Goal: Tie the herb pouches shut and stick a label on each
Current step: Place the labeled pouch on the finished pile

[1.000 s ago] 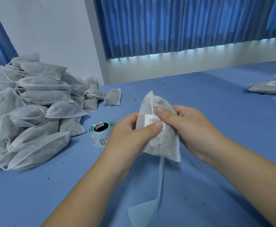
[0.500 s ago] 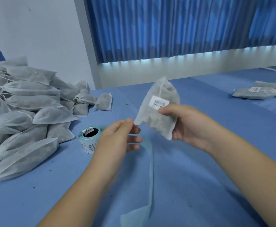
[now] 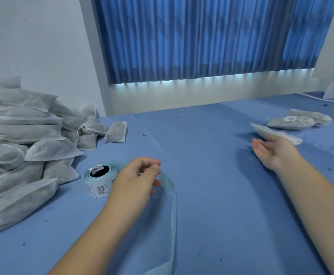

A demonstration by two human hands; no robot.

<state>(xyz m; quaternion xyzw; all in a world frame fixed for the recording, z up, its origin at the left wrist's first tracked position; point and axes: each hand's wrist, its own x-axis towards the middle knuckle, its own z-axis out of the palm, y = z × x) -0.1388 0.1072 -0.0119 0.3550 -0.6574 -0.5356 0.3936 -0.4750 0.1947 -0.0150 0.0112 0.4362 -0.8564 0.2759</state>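
- The right hand (image 3: 274, 151) now lies open, palm turned up and fingers spread and relaxed, holding nothing. Half a second ago its fingers and thumb gripped the herb pouch (image 3: 271, 132) upright in front of the person.
- That pouch has left the grip. It shows as a blurred grey shape just past the right fingertips, lying flat rather than upright. Whether it still touches the fingers cannot be told, and its barcode label, plain a moment ago, is lost in the blur.
- Just beyond it, farther out from the right hand, lie two finished pouches (image 3: 293, 122), the nearer one with a white label facing up.
- The right hand has swung outward and away from the left hand (image 3: 136, 179); the two are now well apart, where before they nearly met at the pouch.
- The left hand is curled, thumb and forefinger pinching the pale blue backing strip (image 3: 173, 211), which loops out from under its fingers and runs back toward the person.
- The label roll (image 3: 98, 181) stands just to the outside of the left hand, on the blue table cover (image 3: 211, 195), as before.
- Farther out on the left hand's side the heap of unlabelled pouches (image 3: 29, 135) is unchanged, with one small pouch (image 3: 116, 132) apart at its edge, beyond the left hand.
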